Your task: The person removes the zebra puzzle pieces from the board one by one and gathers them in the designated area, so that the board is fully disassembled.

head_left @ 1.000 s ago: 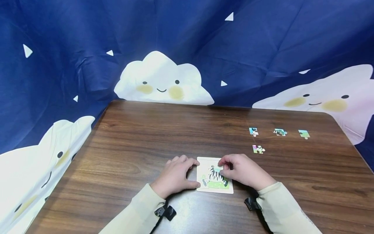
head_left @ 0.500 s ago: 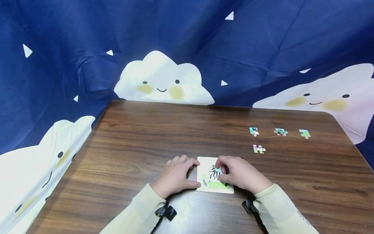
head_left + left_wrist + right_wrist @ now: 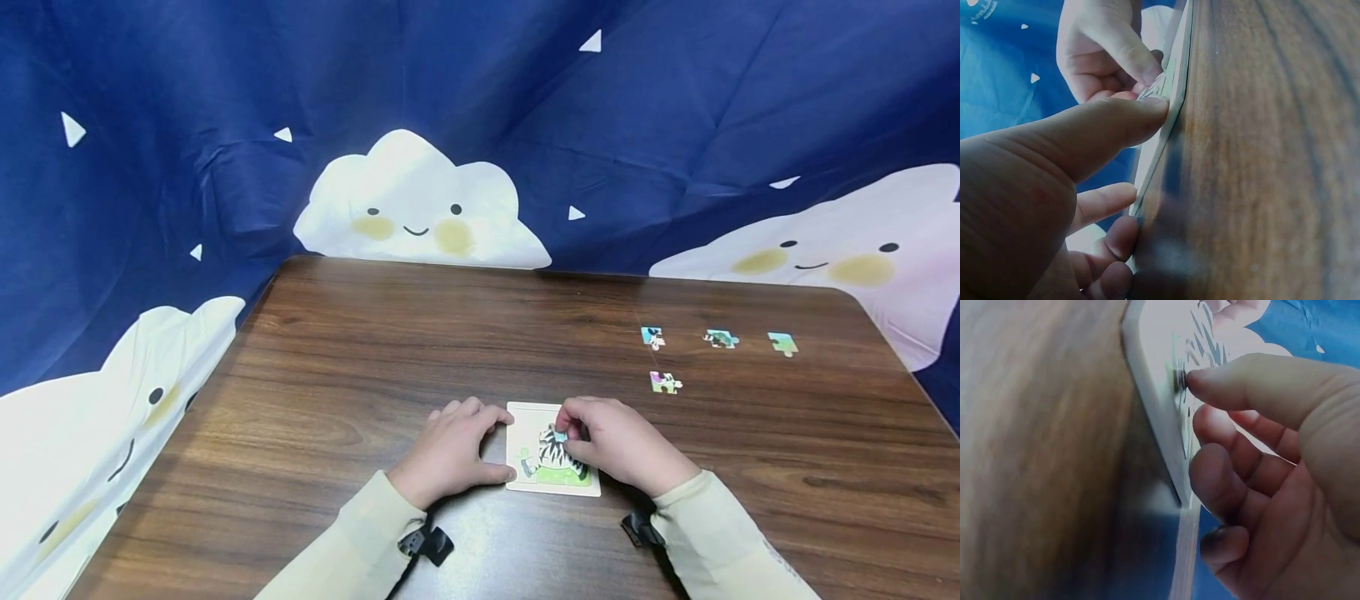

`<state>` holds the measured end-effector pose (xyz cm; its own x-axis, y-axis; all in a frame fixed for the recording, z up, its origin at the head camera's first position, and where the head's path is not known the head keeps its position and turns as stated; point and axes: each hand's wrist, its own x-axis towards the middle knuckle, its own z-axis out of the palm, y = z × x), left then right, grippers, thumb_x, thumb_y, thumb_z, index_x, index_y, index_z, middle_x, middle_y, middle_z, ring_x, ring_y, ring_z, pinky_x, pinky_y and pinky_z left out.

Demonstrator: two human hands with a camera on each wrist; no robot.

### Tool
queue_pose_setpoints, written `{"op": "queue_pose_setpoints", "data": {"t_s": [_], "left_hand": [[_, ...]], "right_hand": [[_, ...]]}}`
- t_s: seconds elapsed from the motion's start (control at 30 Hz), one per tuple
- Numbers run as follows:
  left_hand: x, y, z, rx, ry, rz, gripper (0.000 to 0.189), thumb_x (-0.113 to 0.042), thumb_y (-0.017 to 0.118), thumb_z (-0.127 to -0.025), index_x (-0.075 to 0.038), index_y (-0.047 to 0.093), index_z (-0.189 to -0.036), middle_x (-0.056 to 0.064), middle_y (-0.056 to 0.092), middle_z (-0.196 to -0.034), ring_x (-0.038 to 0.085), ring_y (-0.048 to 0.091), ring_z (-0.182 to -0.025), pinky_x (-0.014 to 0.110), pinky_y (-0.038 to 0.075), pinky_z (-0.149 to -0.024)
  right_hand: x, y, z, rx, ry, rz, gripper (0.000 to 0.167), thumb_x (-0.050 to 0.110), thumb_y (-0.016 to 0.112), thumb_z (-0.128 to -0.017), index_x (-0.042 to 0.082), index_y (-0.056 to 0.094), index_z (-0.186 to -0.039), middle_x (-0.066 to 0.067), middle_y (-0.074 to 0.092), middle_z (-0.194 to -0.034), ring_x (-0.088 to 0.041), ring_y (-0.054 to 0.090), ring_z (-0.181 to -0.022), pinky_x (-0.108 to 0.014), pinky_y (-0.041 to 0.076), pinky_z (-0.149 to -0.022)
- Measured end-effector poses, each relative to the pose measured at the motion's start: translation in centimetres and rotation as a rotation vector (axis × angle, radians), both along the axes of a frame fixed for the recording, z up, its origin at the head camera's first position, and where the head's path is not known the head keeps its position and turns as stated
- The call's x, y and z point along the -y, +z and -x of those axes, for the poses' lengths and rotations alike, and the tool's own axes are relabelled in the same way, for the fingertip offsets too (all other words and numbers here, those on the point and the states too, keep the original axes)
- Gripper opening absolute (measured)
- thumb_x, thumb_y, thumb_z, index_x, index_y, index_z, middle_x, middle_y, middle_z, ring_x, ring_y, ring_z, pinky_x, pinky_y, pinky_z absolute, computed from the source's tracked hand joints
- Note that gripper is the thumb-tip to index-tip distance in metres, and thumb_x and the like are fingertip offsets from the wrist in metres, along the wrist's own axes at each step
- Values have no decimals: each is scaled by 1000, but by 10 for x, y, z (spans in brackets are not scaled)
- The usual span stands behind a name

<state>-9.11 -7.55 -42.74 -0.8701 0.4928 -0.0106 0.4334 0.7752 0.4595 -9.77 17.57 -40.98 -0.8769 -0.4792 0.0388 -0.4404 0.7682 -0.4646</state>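
Observation:
A small pale puzzle board (image 3: 521, 429) with a white rim lies on the table, part of a zebra picture (image 3: 553, 455) put together in it. My left hand (image 3: 453, 452) steadies its left edge, index fingertip at the far corner and thumb at the near one. In the left wrist view the left thumb (image 3: 1116, 122) overlaps the board's edge. My right hand (image 3: 624, 442) is over the board's right side, thumb and index finger pinching a puzzle piece (image 3: 560, 436) with blue on it at the zebra's back. The fingers hide the board's upper right corner.
Several loose puzzle pieces lie at the right of the brown wooden table (image 3: 420, 333): one zebra-striped piece (image 3: 652, 337), a green one (image 3: 783, 343), and a pink-and-green one (image 3: 665, 382) among them. A blue curtain (image 3: 465, 83) with clouds hangs behind.
My right hand has moved slightly left over the board. The zebra pieces shifted left, then back right, and now sit closer in line. My left hand stays put.

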Motion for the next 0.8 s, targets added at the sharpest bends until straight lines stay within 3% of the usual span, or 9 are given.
{"op": "queue_pose_setpoints", "data": {"t_s": [0.47,0.8], "left_hand": [[0,0,0,12,1,-6,63,-48,84,-72,-25,64,-127,-8,56,-99,13,48,-89,31,33,-75],[0,0,0,8,3,1,63,-49,83,-72,-25,64,-127,-7,57,-101,13,48,-89,31,33,-76]], "right_hand": [[-2,-1,2,-15,-14,14,15,8,69,-79,21,63,-84,13,53,-74,-3,48,-65,-25,41,-63],[-25,3,11,-2,-10,56,14,5,70,-82,19,68,-85,14,52,-73,-4,50,-69,-27,43,-66]]}}
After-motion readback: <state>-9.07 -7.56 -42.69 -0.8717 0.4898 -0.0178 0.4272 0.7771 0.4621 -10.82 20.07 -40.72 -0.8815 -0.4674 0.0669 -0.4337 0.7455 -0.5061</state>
